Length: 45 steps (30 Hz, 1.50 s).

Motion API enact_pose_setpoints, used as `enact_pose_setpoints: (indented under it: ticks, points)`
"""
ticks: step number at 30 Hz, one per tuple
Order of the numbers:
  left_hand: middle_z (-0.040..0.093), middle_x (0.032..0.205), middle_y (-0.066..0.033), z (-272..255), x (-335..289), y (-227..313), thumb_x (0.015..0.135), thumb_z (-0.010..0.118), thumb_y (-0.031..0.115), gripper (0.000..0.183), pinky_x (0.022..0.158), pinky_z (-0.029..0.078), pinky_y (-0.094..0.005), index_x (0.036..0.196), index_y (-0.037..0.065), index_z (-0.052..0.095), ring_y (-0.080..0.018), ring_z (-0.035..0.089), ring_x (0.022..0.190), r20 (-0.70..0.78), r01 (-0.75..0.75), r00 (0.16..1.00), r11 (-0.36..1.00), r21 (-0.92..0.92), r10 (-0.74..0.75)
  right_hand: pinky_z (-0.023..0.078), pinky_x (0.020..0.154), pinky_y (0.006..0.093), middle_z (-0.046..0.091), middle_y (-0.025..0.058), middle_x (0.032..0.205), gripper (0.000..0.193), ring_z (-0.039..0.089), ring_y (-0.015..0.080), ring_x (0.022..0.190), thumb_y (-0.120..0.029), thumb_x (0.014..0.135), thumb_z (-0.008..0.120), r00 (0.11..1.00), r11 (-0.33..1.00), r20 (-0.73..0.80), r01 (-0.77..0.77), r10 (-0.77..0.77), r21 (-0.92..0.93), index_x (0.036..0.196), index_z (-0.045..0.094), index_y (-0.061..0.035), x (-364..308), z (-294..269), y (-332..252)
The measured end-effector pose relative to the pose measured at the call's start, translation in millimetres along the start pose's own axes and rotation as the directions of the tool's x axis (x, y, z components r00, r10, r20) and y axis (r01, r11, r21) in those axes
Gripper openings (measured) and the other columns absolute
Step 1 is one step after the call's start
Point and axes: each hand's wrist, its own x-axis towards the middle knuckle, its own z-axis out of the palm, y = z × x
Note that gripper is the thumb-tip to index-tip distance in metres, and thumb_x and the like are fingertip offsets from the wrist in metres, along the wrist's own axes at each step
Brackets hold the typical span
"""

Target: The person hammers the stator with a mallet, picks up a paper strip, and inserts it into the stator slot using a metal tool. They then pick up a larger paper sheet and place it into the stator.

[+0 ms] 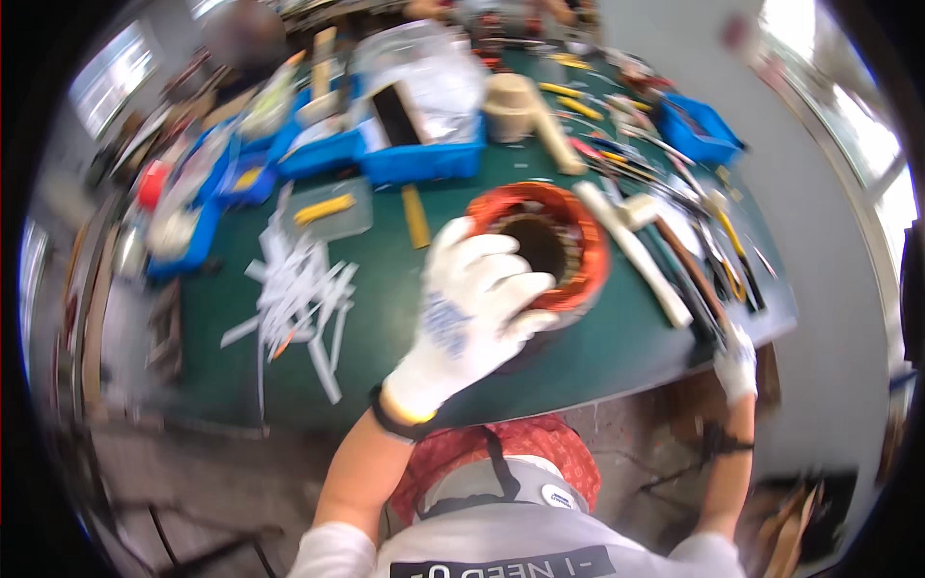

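My left hand (472, 308), in a white knit glove, lies over the near left rim of a motor stator (590, 241) with orange-red windings round a dark bore. Its fingers bend over the rim toward the bore. The stator stands on the green table. At the table's right edge, my gloved right hand (737, 366) reaches out with its fingers close together at the near end of a brown stick-like handle (689, 260). A dark rod (679, 275) lies beside that handle. Blur hides part of the right fingertips.
White paper strips (303, 289) lie heaped at left, near a clear tray (337, 214) with a yellow piece. Blue bins (424, 164) line the back. A pale mallet (525, 111), a white rod (636, 255), pliers and cutters (732, 241), and a blue box (699, 135) occupy the right.
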Motion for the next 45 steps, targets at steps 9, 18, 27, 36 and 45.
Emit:
enact_pose_setpoints:
  ticks: [9, 18, 27, 36, 45]
  points:
    - [0.053, 0.129, -0.0157, -23.9, -44.3, 28.9, 0.076, 0.073, 0.024, 0.050, 0.099, 0.041, -0.0577, 0.121, 0.008, 0.056, -0.0391, 0.052, 0.117, -0.090, 0.151, 0.983, 0.983, -0.107, -0.161, 0.024, 0.040, 0.0215, 0.038, -0.0042, 0.058, 0.021, 0.031, 0.0040, 0.045, -0.016, 0.096, 0.040, 0.659, 0.108, 0.577, -0.699, 0.482, 0.707, 0.083, 0.056, -0.0117, -63.0, -12.7, -1.0]
    - [0.063, 0.116, -0.0207, -127.2, -148.2, -43.1, 0.083, 0.068, 0.029, 0.042, 0.093, 0.048, -0.0435, 0.114, 0.001, 0.063, -0.0371, 0.060, 0.106, -0.005, 0.614, 0.684, 0.571, 0.546, -0.730, 0.029, 0.046, 0.0192, 0.054, -0.0017, 0.073, 0.024, 0.040, 0.0077, 0.050, -0.024, 0.101, 0.044, 0.833, 0.072, 0.308, -0.381, 0.459, 0.922, 0.100, 0.063, -0.0100, -30.4, -55.8, -153.8]
    - [0.064, 0.115, -0.0187, -125.4, -130.0, -139.2, 0.081, 0.064, 0.051, 0.075, 0.086, 0.051, -0.0469, 0.139, 0.006, 0.048, -0.0305, 0.065, 0.099, 0.018, 0.616, 0.497, 0.367, 0.697, -0.868, 0.031, 0.055, 0.0208, 0.050, -0.0011, 0.089, 0.026, 0.034, 0.0046, 0.062, -0.012, 0.102, 0.044, 0.951, 0.482, -0.014, -0.144, 0.309, 0.864, 0.118, 0.057, 0.0044, 5.9, 56.9, -171.8]
    - [0.064, 0.089, -0.0081, -138.1, -132.9, -151.8, 0.081, 0.071, 0.028, 0.096, 0.073, 0.050, -0.0295, 0.156, 0.008, 0.015, -0.0187, 0.061, 0.079, 0.251, 0.763, 0.447, 0.512, 0.393, -0.859, 0.031, 0.055, 0.0208, 0.048, -0.0039, 0.082, 0.027, 0.034, 0.0037, 0.062, -0.010, 0.103, 0.044, 0.956, 0.492, -0.014, -0.139, 0.295, 0.860, 0.122, 0.058, 0.0027, 2.4, 43.2, -187.3]
    - [0.070, 0.084, -0.0130, -161.6, -135.4, -149.7, 0.076, 0.072, 0.016, 0.021, 0.074, 0.050, -0.0339, 0.092, 0.003, 0.074, -0.0242, 0.067, 0.081, 0.205, 0.756, 0.519, 0.557, 0.345, -0.830, 0.037, 0.058, 0.0222, 0.061, 0.0024, 0.109, 0.030, 0.039, 0.0052, 0.065, -0.007, 0.101, 0.045, 0.957, 0.523, -0.011, -0.149, 0.290, 0.840, 0.126, 0.056, 0.0043, 0.9, 46.5, -184.7]
